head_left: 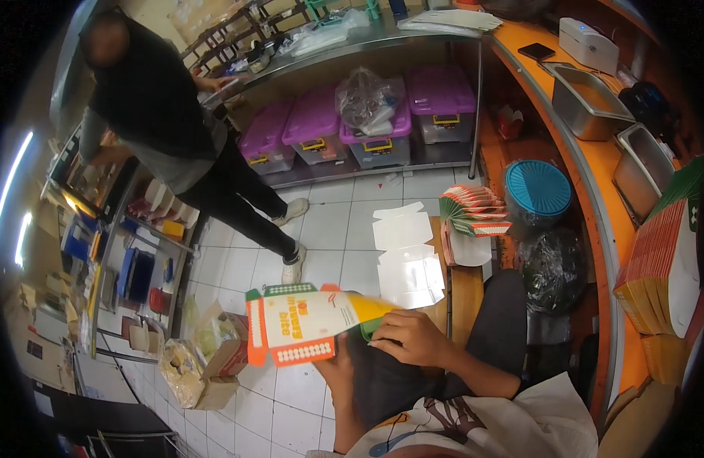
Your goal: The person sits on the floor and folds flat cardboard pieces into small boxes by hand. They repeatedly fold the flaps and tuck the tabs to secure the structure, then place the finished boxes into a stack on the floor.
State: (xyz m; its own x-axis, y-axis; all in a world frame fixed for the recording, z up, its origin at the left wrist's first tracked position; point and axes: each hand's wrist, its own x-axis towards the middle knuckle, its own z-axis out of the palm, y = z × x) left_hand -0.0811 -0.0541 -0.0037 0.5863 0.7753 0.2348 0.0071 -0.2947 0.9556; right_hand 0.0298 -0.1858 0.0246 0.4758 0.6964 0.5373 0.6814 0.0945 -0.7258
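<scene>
A printed food-box blank [310, 319], cream with orange, green and yellow flaps, is held above my lap, partly folded. Beneath its lower edge my left hand [339, 374] grips it, most of the fingers hidden behind the card. My right hand [414, 337] has its fingers closed on the yellow and green end. Ahead of my knees lie white unprinted-side-up blanks [410, 271], flat on a wooden bench [468, 294]. Beside them stands a fanned bunch of red and green cartons [474, 212].
A person [184, 130] in dark clothes stands ahead on the left. An opened cardboard box [218, 359] sits on the tiled floor. Purple-lidded bins [442, 95] line a low shelf. To my right are a blue-lidded tub [537, 188], an orange counter [588, 164] and stacked cartons [657, 267].
</scene>
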